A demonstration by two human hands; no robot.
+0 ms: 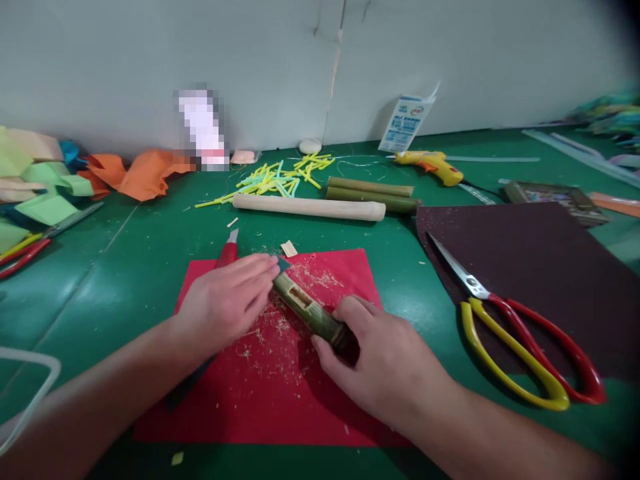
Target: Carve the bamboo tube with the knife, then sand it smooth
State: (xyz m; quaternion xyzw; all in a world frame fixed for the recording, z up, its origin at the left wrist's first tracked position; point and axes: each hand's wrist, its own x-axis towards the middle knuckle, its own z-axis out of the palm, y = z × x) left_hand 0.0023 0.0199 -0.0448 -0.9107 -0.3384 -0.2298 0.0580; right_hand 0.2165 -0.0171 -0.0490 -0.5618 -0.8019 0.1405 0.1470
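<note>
My right hand [385, 353] grips the near end of a green bamboo tube [317, 315], thumb and fingers wrapped round it. A rectangular opening is cut in the tube's upper side, showing pale wood. My left hand [225, 300] lies over the far end, fingers pressed together on a small dark piece of sandpaper [283, 264] that pokes out at the fingertips. Under both hands is a red sheet [280, 413], strewn with pale shavings. Just beyond my left hand shows a red-handled knife [230, 248], its handle partly covered. Beneath my left forearm a dark strip is mostly hidden.
Red-and-yellow-handled scissors [493, 300] lie on a dark brown sheet [520, 247] at the right. Behind are a pale wooden stick [307, 207], bamboo pieces [370, 193], cut yellow straws [280, 175] and a yellow glue gun [435, 165]. Coloured paper [50, 187] is piled left.
</note>
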